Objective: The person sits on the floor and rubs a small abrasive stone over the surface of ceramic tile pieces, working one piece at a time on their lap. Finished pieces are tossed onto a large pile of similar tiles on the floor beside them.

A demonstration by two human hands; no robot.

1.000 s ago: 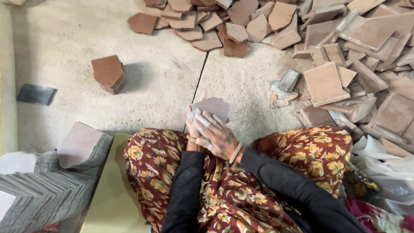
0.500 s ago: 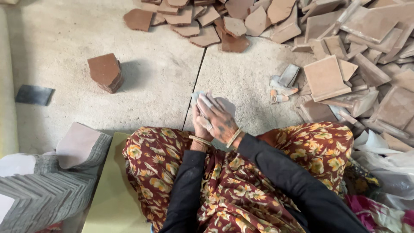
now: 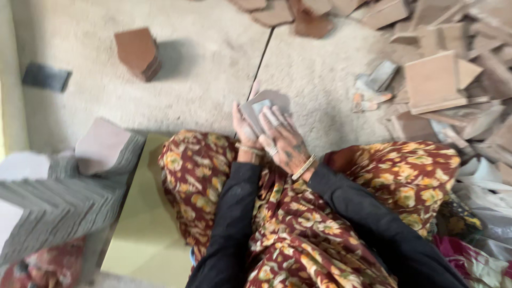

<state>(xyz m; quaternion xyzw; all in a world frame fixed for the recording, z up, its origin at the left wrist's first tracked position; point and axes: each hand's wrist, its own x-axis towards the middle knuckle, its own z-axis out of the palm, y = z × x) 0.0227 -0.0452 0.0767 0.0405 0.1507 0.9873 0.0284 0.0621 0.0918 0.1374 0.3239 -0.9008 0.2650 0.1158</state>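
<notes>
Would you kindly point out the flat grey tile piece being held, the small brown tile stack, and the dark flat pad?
flat grey tile piece (image 3: 269, 101), head view, upper face.
small brown tile stack (image 3: 136, 49), head view, top tile.
dark flat pad (image 3: 47, 77), head view, centre.

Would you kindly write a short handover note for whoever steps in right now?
Left hand: holds the grey tile piece from below, over the knees.
Right hand: lies across the piece's face, fingers on a small pale pad; the frame is blurred, so its kind is unclear.
Finished-looking stack of brown tiles stands on the floor, ahead to the left.
Grey stacked tiles lie at the left side.
Loose pile of tile pieces lies ahead to the right, seemingly unworked.
</notes>
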